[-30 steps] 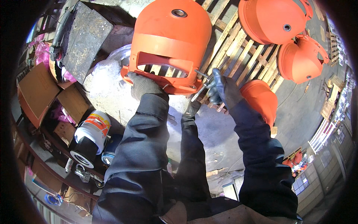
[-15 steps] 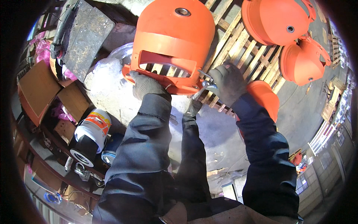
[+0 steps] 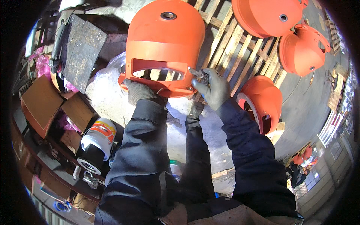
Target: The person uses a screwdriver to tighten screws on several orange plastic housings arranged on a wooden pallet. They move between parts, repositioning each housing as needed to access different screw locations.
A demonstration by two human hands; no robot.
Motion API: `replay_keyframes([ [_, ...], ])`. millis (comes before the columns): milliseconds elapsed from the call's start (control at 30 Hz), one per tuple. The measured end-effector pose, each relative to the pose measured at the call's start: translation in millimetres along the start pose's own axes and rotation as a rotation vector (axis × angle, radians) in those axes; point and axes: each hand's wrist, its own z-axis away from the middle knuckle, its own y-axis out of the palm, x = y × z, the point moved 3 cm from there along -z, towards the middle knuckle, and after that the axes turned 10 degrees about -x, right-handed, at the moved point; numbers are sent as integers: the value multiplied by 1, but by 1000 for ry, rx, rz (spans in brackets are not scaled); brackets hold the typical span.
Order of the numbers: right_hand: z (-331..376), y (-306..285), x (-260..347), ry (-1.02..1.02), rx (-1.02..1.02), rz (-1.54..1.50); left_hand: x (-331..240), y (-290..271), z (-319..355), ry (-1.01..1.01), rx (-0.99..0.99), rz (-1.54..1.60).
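Observation:
A large orange housing stands in front of me, domed at the top with a round metal-lined hole. Pallet slats show through the wide opening low on its side. My left hand, in a grey glove, grips the left part of its lower flange, fingers curled over the edge. At the right end of the flange, my gloved right hand closes around a grey metal tool with a rod-like end. That end points at the housing's side near the opening; whether it touches I cannot tell. The fingers partly hide the tool.
Beneath the housing lies a slatted wooden pallet. More orange housings stand to the right. At left are a dark sheet, clear plastic wrap, cardboard boxes and a white bucket.
My right hand has turned and lifted slightly, raising the tool from the flange corner toward the opening's right side. My left hand keeps its grip. The whole view has shifted a little.

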Motion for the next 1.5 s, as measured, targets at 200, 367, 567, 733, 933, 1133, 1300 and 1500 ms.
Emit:
replay_keyframes([
  [200,30,11,-58,374,-149,-135,-2,-3,-8,-23,11,-65],
  [367,34,13,-68,190,-222,-177,-4,1,-10,40,27,-74],
  [567,27,5,-65,130,-158,-127,-1,2,-19,49,88,-51],
  [733,32,5,-60,150,-217,-196,-2,2,-16,69,262,-11],
  [933,38,7,-61,162,-310,-143,-43,-50,65,983,417,42],
  [1133,43,6,-61,141,-365,-143,-38,22,126,1170,802,-873],
  [1300,43,5,-59,88,-397,-122,-32,46,137,1073,803,-1140],
  [1500,39,2,-62,24,-355,17,-29,40,142,1701,790,-1229],
])
